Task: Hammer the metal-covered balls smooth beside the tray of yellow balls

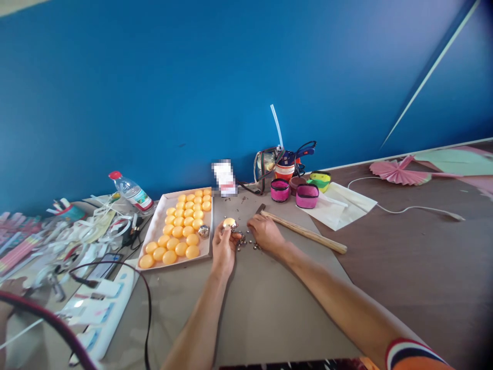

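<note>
My left hand (223,245) is closed around a shiny half-ball with a yellow inside (230,223), held just above the table. My right hand (264,231) rests palm down on the table, fingers curled over a scatter of small metal beads (243,241); whether it grips any is hidden. A white tray (156,226) of several yellow half-balls (181,232) lies left of my left hand, with one silver ball (203,230) on it. A hammer with a wooden handle (308,233) lies just behind my right hand.
Pink and green tape rolls (307,196) and a cup of tools (285,167) stand at the wall. A water bottle (131,192), a power strip (96,313) with black cable and cluttered supplies lie left. White paper (346,205) and pink paper fans (400,172) lie right.
</note>
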Demonstrator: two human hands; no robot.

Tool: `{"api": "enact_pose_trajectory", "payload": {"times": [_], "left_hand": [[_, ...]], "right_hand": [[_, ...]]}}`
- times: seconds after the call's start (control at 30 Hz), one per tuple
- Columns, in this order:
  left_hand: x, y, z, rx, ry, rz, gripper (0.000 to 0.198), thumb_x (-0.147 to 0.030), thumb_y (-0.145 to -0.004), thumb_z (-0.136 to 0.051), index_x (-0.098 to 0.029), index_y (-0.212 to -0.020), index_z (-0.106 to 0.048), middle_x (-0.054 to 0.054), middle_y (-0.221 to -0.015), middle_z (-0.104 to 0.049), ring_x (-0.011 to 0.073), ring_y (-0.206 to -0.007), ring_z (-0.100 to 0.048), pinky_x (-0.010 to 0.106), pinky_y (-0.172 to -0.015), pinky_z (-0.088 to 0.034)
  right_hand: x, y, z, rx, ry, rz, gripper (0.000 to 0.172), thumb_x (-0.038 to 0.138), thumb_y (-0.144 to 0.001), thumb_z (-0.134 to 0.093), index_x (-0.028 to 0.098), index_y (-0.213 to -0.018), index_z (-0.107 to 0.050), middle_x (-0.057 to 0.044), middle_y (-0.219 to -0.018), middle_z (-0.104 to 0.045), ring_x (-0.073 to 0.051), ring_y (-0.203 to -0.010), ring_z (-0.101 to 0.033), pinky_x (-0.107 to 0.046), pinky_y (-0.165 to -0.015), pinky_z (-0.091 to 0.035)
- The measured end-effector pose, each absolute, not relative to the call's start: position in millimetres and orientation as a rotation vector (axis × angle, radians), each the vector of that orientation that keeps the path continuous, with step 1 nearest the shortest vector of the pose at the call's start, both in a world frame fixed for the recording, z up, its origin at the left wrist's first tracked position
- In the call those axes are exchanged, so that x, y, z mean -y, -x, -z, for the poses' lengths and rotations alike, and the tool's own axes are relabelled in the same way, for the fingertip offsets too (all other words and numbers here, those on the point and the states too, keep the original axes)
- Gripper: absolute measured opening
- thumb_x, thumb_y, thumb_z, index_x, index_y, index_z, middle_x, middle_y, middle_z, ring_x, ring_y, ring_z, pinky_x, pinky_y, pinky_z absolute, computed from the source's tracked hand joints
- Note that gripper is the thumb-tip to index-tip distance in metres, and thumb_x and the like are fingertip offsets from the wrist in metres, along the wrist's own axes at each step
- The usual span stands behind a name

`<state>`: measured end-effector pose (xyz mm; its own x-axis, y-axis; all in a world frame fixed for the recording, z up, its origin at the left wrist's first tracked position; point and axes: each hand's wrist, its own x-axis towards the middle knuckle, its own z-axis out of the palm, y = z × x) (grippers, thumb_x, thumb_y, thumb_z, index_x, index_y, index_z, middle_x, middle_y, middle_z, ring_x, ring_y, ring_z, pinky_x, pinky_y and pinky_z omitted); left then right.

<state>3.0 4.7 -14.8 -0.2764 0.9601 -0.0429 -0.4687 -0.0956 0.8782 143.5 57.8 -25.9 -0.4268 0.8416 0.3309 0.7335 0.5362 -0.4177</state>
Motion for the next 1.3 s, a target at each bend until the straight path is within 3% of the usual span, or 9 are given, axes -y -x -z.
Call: {"api": "enact_pose_trajectory", "payload": {"times": [0.33,0.53,0.7,0.9,1.13,1.3], "left_hand": [[-2,-6,8,-0.970,-0.694,-1.605,0.035,-0.033,-0.069,-0.067,-0.020,-0.100,-0.056,0.002,-0.089,-0.066,0.0092,-0.058,-0.060,0.025,-0.062,-0.046],[-2,-6,7,-0.929,-0.670,-1.598,0.035,-0.030,-0.068,-0.069,-0.021,-0.099,-0.056,0.002,-0.088,-0.066,0.0113,-0.062,-0.062,0.028,-0.069,-0.048],[-2,-6,7,-0.925,-0.662,-1.582,0.035,-0.029,-0.068,-0.069,-0.022,-0.100,-0.056,0.001,-0.087,-0.066,0.0118,-0.064,-0.062,0.029,-0.069,-0.047],[-2,-5,9,-0.901,-0.692,-1.579,0.036,-0.026,-0.069,-0.068,-0.022,-0.102,-0.056,0.001,-0.087,-0.065,0.0114,-0.065,-0.061,0.030,-0.073,-0.047],[-3,-3,15,-0.895,-0.709,-1.573,0.037,-0.024,-0.069,-0.068,-0.021,-0.105,-0.056,0.002,-0.089,-0.064,0.0131,-0.074,-0.061,0.031,-0.077,-0.046],[-2,-5,13,-0.914,-0.719,-1.561,0.037,-0.023,-0.068,-0.070,-0.022,-0.103,-0.057,0.002,-0.092,-0.064,0.0123,-0.074,-0.061,0.030,-0.077,-0.046]], "right_hand": [[-54,-146,20,2.173,1.140,-0.409,0.019,0.013,-0.083,-0.043,0.017,-0.083,-0.062,-0.006,-0.084,-0.063,-0.015,-0.082,-0.055,-0.026,-0.075,-0.037],[-56,-144,15,1.816,1.037,-0.760,0.023,0.014,-0.079,-0.043,0.018,-0.090,-0.063,-0.005,-0.089,-0.065,-0.015,-0.085,-0.056,-0.027,-0.079,-0.040],[-58,-142,10,1.551,1.004,-1.170,0.012,0.025,-0.070,-0.055,0.018,-0.078,-0.060,0.001,-0.072,-0.060,-0.012,-0.068,-0.053,-0.025,-0.067,-0.042],[-51,-138,8,1.292,0.753,-1.596,0.018,0.030,-0.064,-0.062,0.017,-0.076,-0.059,0.004,-0.068,-0.056,-0.007,-0.057,-0.046,-0.022,-0.060,-0.039],[-46,-130,6,1.322,0.878,-1.524,0.015,0.027,-0.062,-0.060,0.017,-0.073,-0.057,0.006,-0.058,-0.051,-0.007,-0.053,-0.042,-0.022,-0.055,-0.036],[-46,-128,8,1.392,0.888,-1.467,0.014,0.030,-0.063,-0.059,0.017,-0.071,-0.057,0.005,-0.062,-0.052,-0.008,-0.054,-0.040,-0.023,-0.056,-0.035]]}}
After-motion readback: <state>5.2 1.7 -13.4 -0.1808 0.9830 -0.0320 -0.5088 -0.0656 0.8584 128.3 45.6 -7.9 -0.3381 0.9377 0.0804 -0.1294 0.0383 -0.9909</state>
